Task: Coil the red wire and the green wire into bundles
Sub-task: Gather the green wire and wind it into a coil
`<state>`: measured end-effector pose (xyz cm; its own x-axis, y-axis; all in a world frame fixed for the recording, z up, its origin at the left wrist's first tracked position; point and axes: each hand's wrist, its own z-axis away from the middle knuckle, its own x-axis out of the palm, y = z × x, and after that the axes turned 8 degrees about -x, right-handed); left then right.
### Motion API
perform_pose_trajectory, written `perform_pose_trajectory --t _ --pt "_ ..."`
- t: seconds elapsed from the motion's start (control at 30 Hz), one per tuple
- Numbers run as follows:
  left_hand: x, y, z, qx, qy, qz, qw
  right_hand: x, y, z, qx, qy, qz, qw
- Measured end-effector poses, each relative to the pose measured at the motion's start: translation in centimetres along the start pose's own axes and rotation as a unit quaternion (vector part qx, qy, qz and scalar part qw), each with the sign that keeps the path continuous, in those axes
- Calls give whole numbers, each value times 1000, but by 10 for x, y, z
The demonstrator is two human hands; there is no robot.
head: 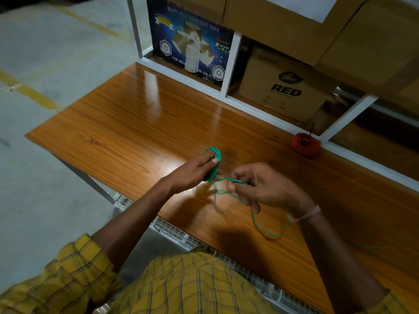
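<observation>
Your left hand grips the green wire — a tight oval coil of thin, glossy plastic-coated strands, held upright with your thumb pressed flat across its face and your fingers curled behind it. The coil sits above the middle of the table, not touching the surface as far as the view shows.

Your right hand is curled, pinching the loose tail of the same wire between thumb and fingertips just beside the coil. From that pinch the strand runs back toward you, drops in a wide, slack loop onto the tabletop near your right wrist, and trails off to the right edge of the view. A pale band wraps that wrist.

The red wire lies already wound into a round, thick bundle at the far right of the table, close against the white metal frame of the shelving and well apart from both hands.

The tabletop is a smooth wood-grain laminate, orange-brown and shiny enough to throw back streaks of light. Behind it stand a blue printed carton of adhesive tape and a plain brown cardboard box marked RED. Your sleeves are yellow check cloth — soft and creased.
</observation>
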<state>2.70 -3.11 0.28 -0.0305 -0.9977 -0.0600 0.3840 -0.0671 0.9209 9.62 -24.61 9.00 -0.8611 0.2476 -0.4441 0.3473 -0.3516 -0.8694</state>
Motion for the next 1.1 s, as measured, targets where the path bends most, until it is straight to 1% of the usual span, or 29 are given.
perform_pose_trajectory --t 0.07,0.2,0.3,0.43,0.57,0.67,0.73,0.83,0.9,0.97,1.03,1.1 --pt "1 3 3 -10 -18 -19 1000 -11 1 -1 -17 20 -35 999" --pt "2 4 10 6 -65 -69 995 -34 2 -5 -80 88 -87 989" --pt "2 10 22 6 -84 -48 995 -46 14 -14 -96 163 -108 976" --pt "3 19 33 20 -139 0 990 -50 42 -33 -75 231 -125 962" --pt "4 21 34 52 -169 70 982 -30 71 -52 -14 274 -77 959" --pt "0 25 31 78 -173 169 967 -4 88 -57 25 244 -78 966" --pt "-5 29 28 89 -159 219 958 13 91 -52 39 217 -94 971" --pt "-14 36 22 96 -118 250 956 35 89 -43 71 157 -138 975" --pt "-19 38 17 85 -77 262 958 47 83 -35 86 107 -153 979" --pt "-21 39 13 70 -43 287 955 55 73 -27 84 58 -129 986" --pt "-18 38 8 54 -22 315 947 61 60 -21 54 11 -67 996" --pt "-13 34 2 42 9 290 956 64 46 -17 23 -32 7 999"
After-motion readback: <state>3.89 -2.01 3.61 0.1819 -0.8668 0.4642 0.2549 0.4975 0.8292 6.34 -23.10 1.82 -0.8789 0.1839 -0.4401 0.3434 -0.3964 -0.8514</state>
